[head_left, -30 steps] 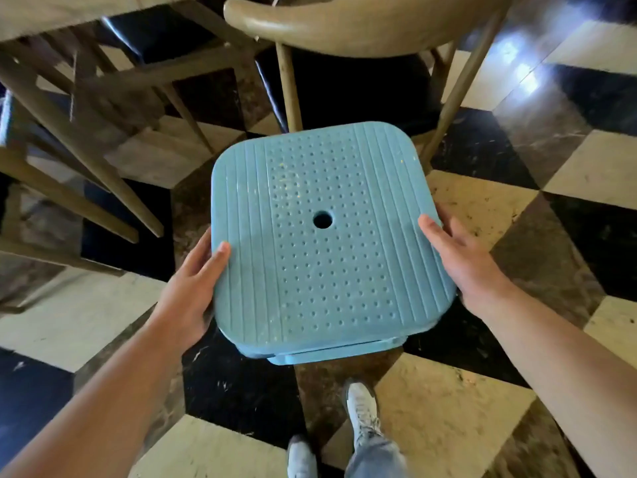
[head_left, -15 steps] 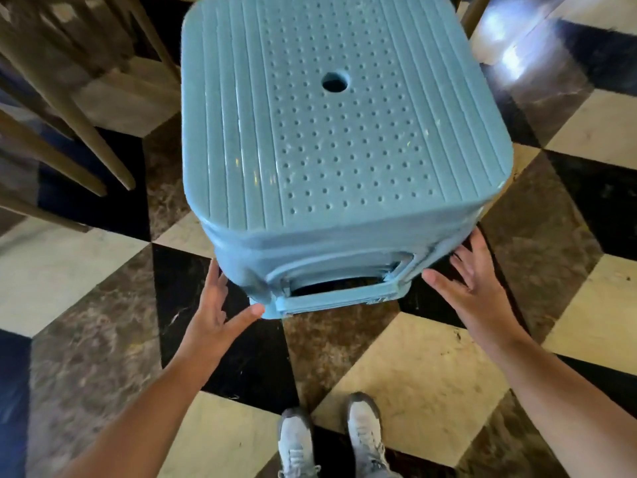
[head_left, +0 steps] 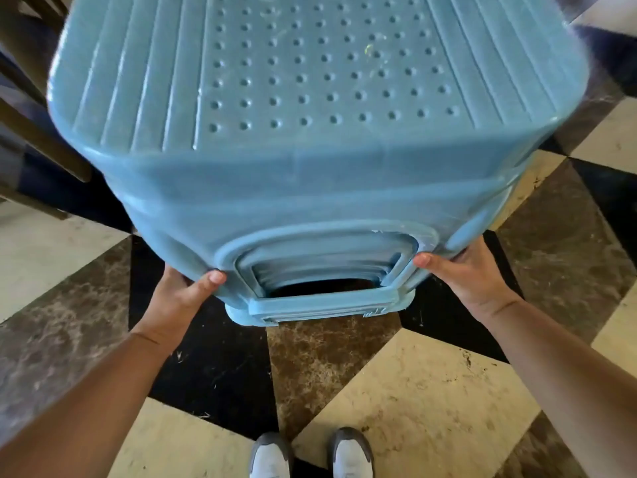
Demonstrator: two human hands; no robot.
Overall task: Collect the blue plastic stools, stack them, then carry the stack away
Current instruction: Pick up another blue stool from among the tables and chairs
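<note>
Carry step judged in hand: stools [head_left: 310, 188] were held stacked, clear above the floor [head_left: 413, 391], left hand [head_left: 179, 294] and right hand [head_left: 472, 277] gripping lower corners, fingers curled under. Next: walking off, stack kept level.

Checkered floor [head_left: 413, 391] is showing cream, black and brown marble tiles. Two grey-and-white shoes [head_left: 312, 455] are standing on it at the bottom edge. Dark wooden chair legs [head_left: 38, 139] are slanting down at far left.
</note>
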